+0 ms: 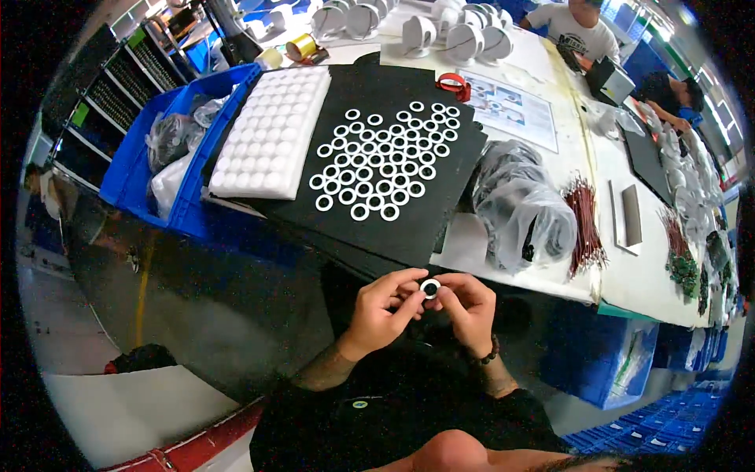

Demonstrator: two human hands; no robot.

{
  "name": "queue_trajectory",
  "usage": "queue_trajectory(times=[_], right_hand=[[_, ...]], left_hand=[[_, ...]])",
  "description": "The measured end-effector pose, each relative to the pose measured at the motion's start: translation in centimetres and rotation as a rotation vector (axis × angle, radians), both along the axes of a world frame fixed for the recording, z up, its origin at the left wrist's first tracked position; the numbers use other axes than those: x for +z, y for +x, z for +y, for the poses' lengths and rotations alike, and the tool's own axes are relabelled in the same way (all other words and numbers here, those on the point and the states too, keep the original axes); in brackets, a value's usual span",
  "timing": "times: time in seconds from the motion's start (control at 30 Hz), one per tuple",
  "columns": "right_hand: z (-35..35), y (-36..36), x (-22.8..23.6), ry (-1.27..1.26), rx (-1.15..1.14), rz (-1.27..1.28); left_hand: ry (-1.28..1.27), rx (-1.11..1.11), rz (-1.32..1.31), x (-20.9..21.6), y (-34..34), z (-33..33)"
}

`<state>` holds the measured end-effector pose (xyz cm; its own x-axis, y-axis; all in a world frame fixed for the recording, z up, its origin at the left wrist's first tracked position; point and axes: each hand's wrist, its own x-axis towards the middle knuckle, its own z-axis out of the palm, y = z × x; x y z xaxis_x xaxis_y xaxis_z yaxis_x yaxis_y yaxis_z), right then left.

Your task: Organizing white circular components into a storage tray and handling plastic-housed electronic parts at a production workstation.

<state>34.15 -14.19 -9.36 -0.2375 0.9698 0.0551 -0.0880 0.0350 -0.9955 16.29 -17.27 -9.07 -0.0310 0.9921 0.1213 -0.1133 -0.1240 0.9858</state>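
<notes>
Left hand [383, 312] and right hand [469, 311] are working together, fingertips pinching one white ring [430, 289] with a dark centre. Step in hand: apparently handling this single piece; next move is probably calling for steady, light pressure. Ahead of both hands, similar rings [388, 163] are lying on a black mat [401, 244].

White table [571, 151], black mat [370, 240] strewn with white rings [387, 163], printed sheet [525, 130], plastic bag [527, 220], red wires [582, 228]

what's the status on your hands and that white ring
Left hand and right hand pinching one white ring. More rings on black mat. Nothing seen blocking.
</notes>
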Motion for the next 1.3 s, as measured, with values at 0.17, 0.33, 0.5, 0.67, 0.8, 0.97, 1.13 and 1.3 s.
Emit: queue_trajectory(times=[0.17, 0.33, 0.5, 0.67, 0.8, 0.97, 1.13, 1.3], right_hand=[[0.1, -0.1, -0.6, -0.025, -0.029, -0.003], [-0.4, -0.5, 0.8, -0.004, -0.023, 0.0], [-0.2, -1.5, 2.8, 0.088, -0.083, -0.15], [1.1, 4.2, -1.1, 0.682, -0.594, -0.267], [4.7, 7.4, -1.8, 0.532, -0.815, -0.339], [7.3, 10.5, -3.2, 0.579, -0.65, -0.717], [8.0, 11.7, -5.6, 0.669, -0.613, -0.861], [7.4, 12.1, -5.3, 0.654, -0.528, -0.831]], left_hand=[[0.295, 0.068, 0.421, -0.6, -0.6, 0.3], [0.474, 0.13, 0.644, 0.5, -1.4, 0.3], [0.587, 0.21, 0.7, 2.4, -4.6, 1.9], [0.411, 0.693, 0.774, 2.0, -9.2, 4.3], [0.261, 0.733, 1.008, 1.2, -10.3, 3.8], [0.187, 0.749, 1.047, 1.8, -9.8, 3.2], [0.255, 0.732, 1.012, 2.2, -10.1, 2.6], [0.412, 0.891, 1.001, 4.3, -12.4, 2.8]])
